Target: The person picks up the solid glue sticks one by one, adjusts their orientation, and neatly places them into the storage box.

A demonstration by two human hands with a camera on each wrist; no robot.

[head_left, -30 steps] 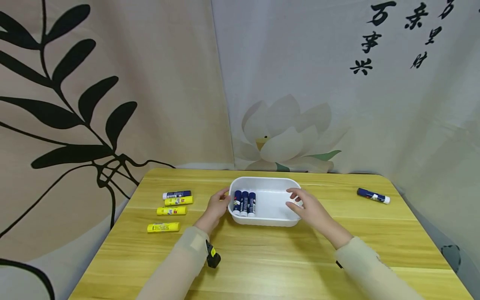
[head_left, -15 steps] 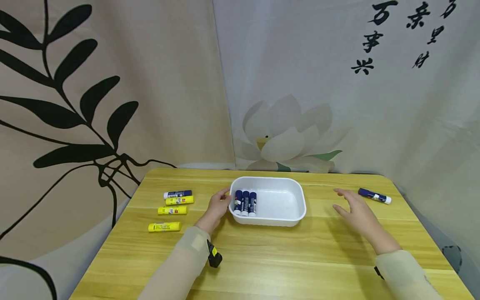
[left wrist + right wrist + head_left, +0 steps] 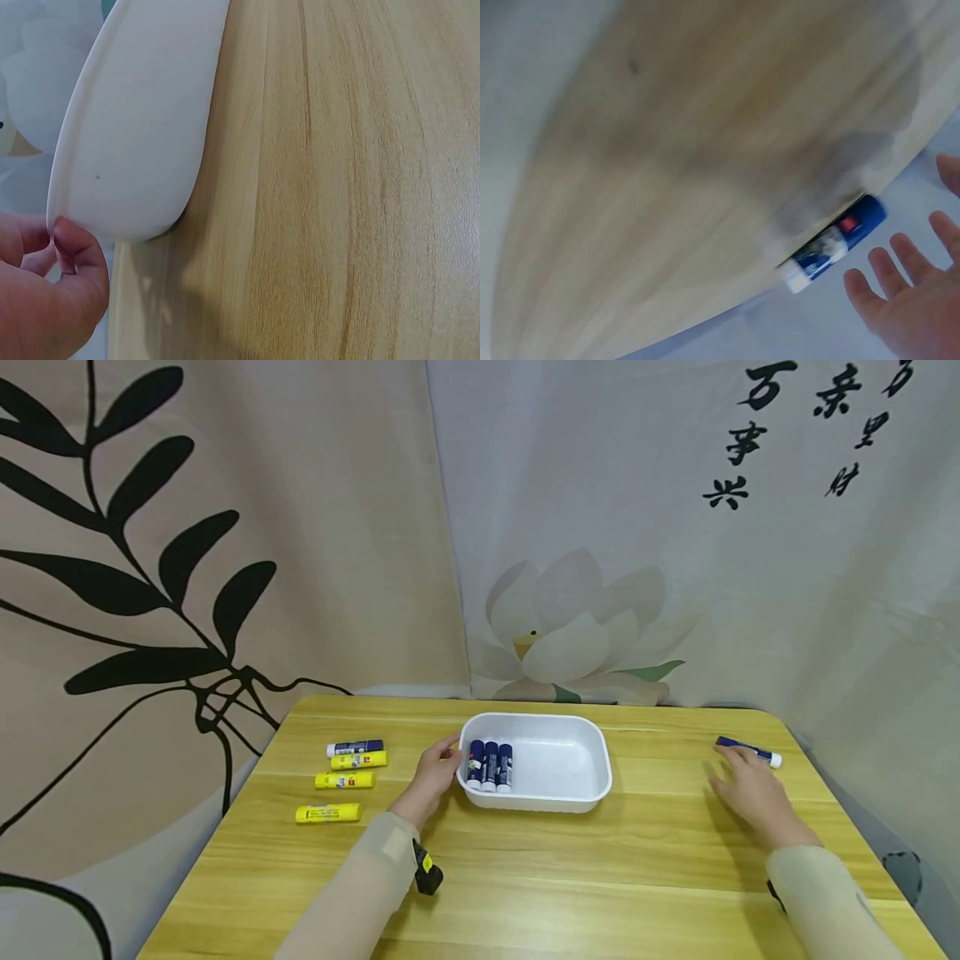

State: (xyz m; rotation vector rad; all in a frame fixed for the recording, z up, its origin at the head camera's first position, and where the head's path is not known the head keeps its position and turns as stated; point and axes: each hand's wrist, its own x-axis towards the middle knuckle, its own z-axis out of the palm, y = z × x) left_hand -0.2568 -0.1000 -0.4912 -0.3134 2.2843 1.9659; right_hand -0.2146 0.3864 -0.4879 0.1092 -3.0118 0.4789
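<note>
"Two pale sleeves (image 3: 352, 885) reach in from the near edge over a wooden table (image 3: 525, 893). What lies beyond them?"

"Nearest on the left, a yellow glue stick (image 3: 328, 813), with two more yellow ones (image 3: 344, 781) farther back. On the right, a right hand (image 3: 757, 793) bends over the table, its fingers apart and holding nothing."

"And the other hand?"

"At center, the left hand (image 3: 435, 772) pinches the left rim of a white tray (image 3: 558, 768) between thumb and fingers. Three blue glue sticks (image 3: 491, 767) lie side by side at the tray's left end."

"Farther still?"

"Just beyond the farthest yellow stick, a blue-and-white stick (image 3: 356, 747) lies on the left. Far right, a lone blue glue stick (image 3: 832, 246) rests on the table near its far edge; the right-wrist view shows a gap between it and the fingers. Behind everything hangs a printed cloth (image 3: 337, 527)."

"What has just changed?"

"A second ago the right hand was at the tray's right end; now it is at the lone stick, while the left has stayed on the rim. The work, it seems, has shifted from tray to stick, with the grip not yet made and the tray kept steady."
</note>
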